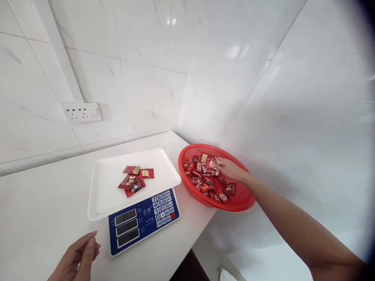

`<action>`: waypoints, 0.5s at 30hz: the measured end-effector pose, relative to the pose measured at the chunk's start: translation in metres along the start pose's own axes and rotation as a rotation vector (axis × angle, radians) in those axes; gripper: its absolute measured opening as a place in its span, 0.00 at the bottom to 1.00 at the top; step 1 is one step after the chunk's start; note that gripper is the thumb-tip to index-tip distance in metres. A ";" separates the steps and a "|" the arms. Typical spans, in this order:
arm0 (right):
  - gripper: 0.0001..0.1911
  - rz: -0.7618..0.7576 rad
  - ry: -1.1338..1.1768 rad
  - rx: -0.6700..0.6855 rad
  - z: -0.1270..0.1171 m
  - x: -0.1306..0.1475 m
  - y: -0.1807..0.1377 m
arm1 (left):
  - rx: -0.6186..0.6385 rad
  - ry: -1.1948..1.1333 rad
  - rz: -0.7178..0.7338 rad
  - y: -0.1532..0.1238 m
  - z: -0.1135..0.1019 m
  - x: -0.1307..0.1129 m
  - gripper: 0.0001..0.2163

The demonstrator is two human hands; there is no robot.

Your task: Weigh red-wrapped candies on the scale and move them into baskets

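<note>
My right hand (231,168) reaches into a red plastic basket (249,203). Its thumb and fingers are closed on a red candy packet (213,161) above the other wrapped candies (205,180) lying there. Several red and gold candy packets (134,180) sit in a loose heap on the white tray (102,195) of a digital scale (143,220). Beside the scale's lower left corner is my left hand (77,259), loosely curled with thumb against fingers and nothing visible in it. The upper display seems to read 0.033.
The scale and basket stand on a white table (52,199) in a corner, with the basket partly over the right edge. Tiled wall (140,89) rises behind, carrying a socket panel (82,113). A glossy pale wall (293,117) closes the right side.
</note>
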State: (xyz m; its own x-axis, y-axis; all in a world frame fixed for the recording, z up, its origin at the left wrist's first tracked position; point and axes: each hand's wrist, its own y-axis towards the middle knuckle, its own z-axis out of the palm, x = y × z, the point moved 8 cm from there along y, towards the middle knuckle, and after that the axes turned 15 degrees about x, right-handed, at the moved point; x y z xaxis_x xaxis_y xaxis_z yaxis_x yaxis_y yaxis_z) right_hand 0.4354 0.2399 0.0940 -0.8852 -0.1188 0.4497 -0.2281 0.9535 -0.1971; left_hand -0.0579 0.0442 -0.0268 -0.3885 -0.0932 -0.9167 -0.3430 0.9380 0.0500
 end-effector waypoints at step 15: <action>0.19 0.231 -0.263 -0.064 0.001 0.006 -0.003 | 0.056 0.045 -0.075 -0.005 0.004 -0.013 0.21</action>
State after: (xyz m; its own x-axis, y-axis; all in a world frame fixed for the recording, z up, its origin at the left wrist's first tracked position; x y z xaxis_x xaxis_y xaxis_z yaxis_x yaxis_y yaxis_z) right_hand 0.4307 0.2366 0.0966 -0.9865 0.0425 0.1581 0.0086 0.9779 -0.2089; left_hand -0.0478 0.0422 -0.0165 -0.4024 -0.1775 -0.8981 -0.3247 0.9449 -0.0413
